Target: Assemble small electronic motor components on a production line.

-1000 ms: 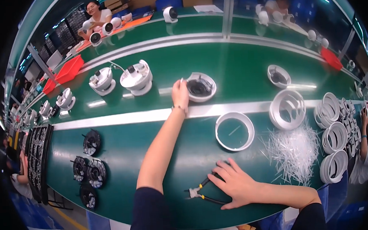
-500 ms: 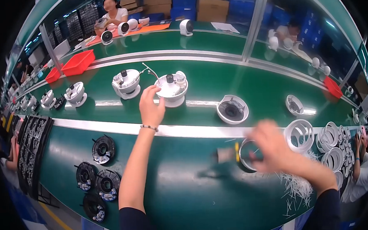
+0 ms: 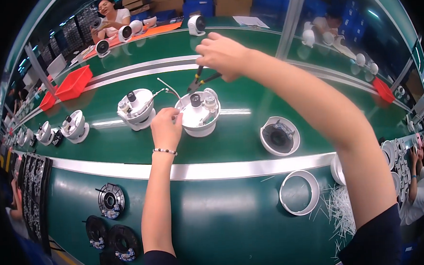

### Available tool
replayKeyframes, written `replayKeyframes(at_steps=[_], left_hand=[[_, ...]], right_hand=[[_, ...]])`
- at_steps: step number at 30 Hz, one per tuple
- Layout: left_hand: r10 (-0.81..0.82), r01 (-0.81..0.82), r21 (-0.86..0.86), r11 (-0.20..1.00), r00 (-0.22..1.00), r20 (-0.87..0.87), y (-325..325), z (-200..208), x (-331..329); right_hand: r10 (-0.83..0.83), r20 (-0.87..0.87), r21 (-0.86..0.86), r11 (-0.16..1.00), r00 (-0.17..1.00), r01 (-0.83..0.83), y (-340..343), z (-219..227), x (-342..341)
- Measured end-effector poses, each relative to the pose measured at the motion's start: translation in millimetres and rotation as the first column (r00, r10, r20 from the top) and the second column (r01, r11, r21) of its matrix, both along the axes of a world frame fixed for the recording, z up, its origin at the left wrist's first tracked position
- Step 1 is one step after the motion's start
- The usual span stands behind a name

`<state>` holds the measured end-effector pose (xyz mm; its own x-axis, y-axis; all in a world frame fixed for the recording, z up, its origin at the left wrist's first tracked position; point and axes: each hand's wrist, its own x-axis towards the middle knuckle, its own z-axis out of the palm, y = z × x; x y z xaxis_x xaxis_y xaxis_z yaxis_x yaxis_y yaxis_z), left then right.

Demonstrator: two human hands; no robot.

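My left hand [image 3: 166, 127] is closed in a pinch at the left rim of a round white housing [image 3: 200, 128]. Whatever its fingertips hold is hidden. The housing stands upright, with a black cylinder and small parts on top. A thin cable with a white strip [image 3: 168, 88] rises from its left side. Above the housing, my right hand [image 3: 224, 55] grips cutting pliers [image 3: 197, 82] with black and yellow handles. Their jaws point down beside the cable and look slightly parted.
Similar housings [image 3: 136, 110] stand to the left; a white bowl with a black part [image 3: 280, 136] lies right. Nearer are a white ring [image 3: 299, 192], scattered white strips [image 3: 342, 212] and several black round parts [image 3: 111, 200]. A metal rail [image 3: 223, 169] crosses the bench. Co-workers sit across and at the sides.
My right hand has gone from beside the white ring to above the housing, now carrying the pliers. My left fingers have closed at the housing's rim. The view has shifted a little.
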<state>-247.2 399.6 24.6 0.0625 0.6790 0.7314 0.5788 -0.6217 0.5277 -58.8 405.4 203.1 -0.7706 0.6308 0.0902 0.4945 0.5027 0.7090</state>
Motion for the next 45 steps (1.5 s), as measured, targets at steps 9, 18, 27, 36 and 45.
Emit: replayKeyframes(at_steps=[9, 18, 27, 36, 45], left_hand=[[-0.024, 0.026, -0.033, 0.999, 0.999, 0.045, 14.7, 15.7, 5.8], [-0.091, 0.088, -0.062, 0.994, 0.995, -0.045, 29.9, 30.0, 7.2], [-0.115, 0.118, -0.093, 0.989, 0.993, 0.035, 38.8, 29.8, -1.1], [-0.191, 0.192, -0.091, 0.977, 0.981, 0.013, 42.2, 36.6, 1.2], [-0.179, 0.181, 0.033, 0.983, 0.983, -0.046, 47.5, 39.0, 3.6]], right_hand=[[-0.097, 0.049, -0.111, 0.989, 0.994, 0.102, 16.8, -24.9, -12.1], [-0.158, 0.027, -0.171, 0.972, 0.987, 0.160, 18.9, -27.3, -14.1], [-0.143, 0.005, -0.207, 0.968, 0.990, 0.141, 16.1, -22.2, -11.4], [-0.229, -0.023, -0.243, 0.945, 0.973, 0.217, 8.2, -15.6, -4.8], [-0.298, -0.003, -0.237, 0.927, 0.954, 0.289, 0.7, -13.2, -22.9]])
